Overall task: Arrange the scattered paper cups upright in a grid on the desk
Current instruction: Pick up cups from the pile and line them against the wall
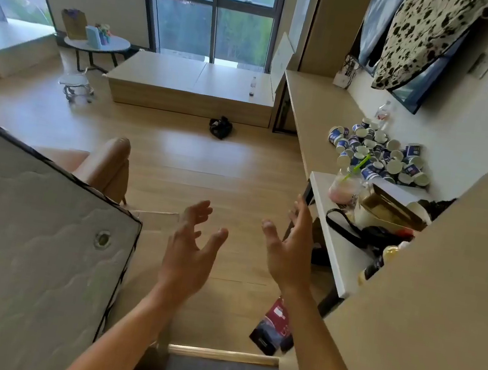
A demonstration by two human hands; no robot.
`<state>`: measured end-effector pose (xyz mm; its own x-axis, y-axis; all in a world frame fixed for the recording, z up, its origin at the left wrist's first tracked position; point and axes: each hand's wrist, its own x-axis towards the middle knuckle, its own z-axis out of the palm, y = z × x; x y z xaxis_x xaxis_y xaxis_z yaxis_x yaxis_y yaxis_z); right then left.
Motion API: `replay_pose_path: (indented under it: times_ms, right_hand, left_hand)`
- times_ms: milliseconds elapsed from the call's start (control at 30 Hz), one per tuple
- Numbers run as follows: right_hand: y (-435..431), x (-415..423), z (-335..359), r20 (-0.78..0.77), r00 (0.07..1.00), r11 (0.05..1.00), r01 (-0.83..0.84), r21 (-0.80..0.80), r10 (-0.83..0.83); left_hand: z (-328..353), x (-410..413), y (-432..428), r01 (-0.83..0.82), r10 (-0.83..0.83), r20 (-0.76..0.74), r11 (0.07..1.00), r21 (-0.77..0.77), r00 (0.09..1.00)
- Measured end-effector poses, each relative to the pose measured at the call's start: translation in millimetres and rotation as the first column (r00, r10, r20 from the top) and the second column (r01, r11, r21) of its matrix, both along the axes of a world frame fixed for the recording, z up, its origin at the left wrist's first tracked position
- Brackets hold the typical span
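Observation:
A heap of several blue-and-white paper cups (380, 154) lies scattered on the long wooden desk (314, 106) along the right wall, most of them on their sides. My left hand (190, 249) and my right hand (288, 248) are raised over the floor, well short of the cups, palms facing each other with fingers spread. Neither hand holds anything.
A white side table (336, 255) nearer me carries a pink drink with a green straw (345, 187), a box, a black strap and bottles. A mattress (22, 240) stands at the left beside a tan chair (106, 164). A low wooden platform (193, 88) lies under the window.

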<state>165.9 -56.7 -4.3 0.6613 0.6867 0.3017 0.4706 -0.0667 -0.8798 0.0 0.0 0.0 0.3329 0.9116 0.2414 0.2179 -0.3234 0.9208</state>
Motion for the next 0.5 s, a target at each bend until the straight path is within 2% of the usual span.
replay_pose_path:
  times_ms: [500]
  right_hand:
    - [215.3,118.0,-37.6,-0.148,0.988,0.985,0.009,-0.171,-0.035]
  left_hand:
    - [-38.9,131.4,210.2,0.102,-0.101,0.017,0.986,-0.132,0.995]
